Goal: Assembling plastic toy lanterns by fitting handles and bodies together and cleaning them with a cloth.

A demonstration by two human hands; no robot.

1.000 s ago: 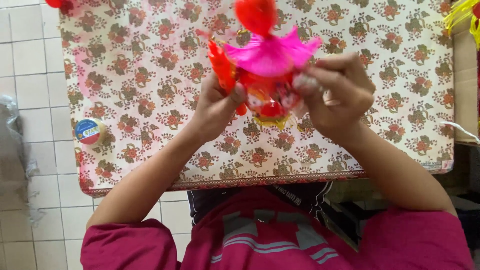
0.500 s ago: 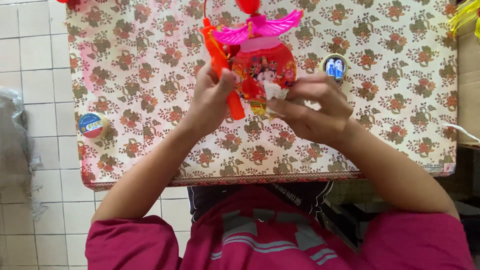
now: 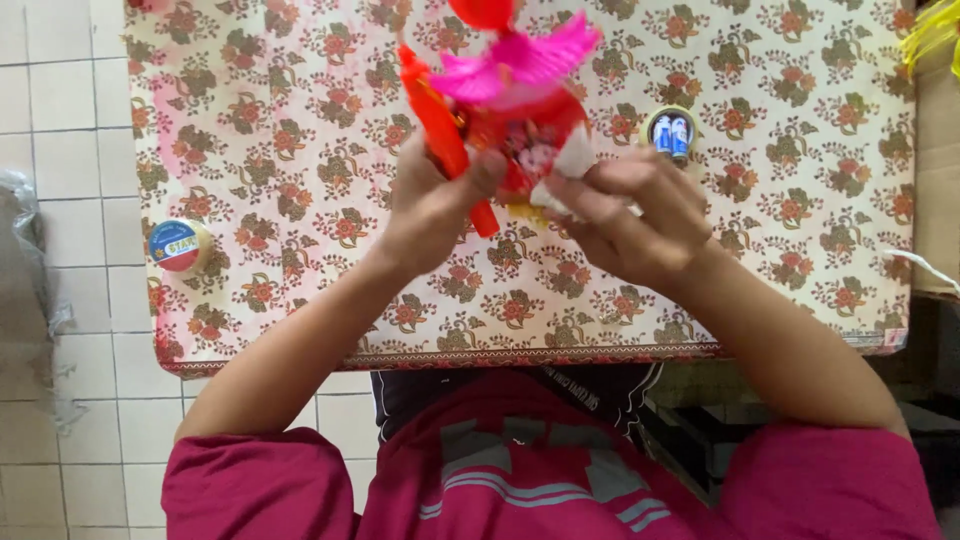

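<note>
— What have you got there?

— A red paper lantern ornament with a pink frill, up at twelve o'clock over the floral cloth. My left hand pinches its red tassel strip; my right hand grips the lower edge.

— Risks?

— Pull my hands apart too hard and I reckon the thin paper tears. The round tape roll sits at nine o'clock.

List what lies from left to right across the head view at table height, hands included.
Crumpled clear plastic on the tiled floor → small round tin with blue and red lid → left hand → red and pink paper ornament → right hand → round blue and white container → yellow fringe.
</note>
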